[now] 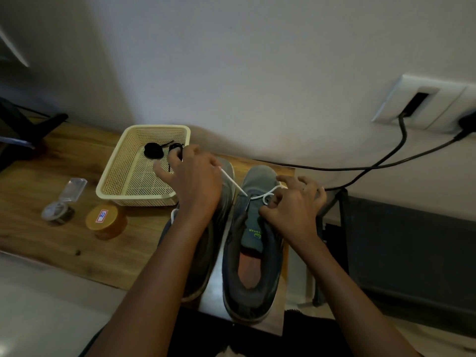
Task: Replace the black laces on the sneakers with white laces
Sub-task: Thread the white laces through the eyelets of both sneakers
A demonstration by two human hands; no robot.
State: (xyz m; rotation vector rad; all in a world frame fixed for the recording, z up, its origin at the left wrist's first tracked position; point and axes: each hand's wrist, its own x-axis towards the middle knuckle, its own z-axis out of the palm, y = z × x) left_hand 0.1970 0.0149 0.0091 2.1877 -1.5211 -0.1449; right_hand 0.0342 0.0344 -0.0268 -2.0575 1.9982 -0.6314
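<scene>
Two grey sneakers stand side by side on the wooden table, toes away from me. The right sneaker [253, 253] shows its tongue and open collar. My left forearm covers most of the left sneaker [206, 256]. A white lace [233, 182] runs taut from my left hand [195, 181], which pinches it, down to the right sneaker's front eyelets. My right hand [291, 210] pinches the lace's other, looped part at the right side of that shoe. Black laces [154, 150] lie coiled in the cream basket [134, 197].
A round orange-lidded jar [105, 220] and a small open-lidded clear container [60, 211] stand left of the sneakers. Black cables [360, 167] run from a wall socket behind the shoes. A dark object sits at the table's far left.
</scene>
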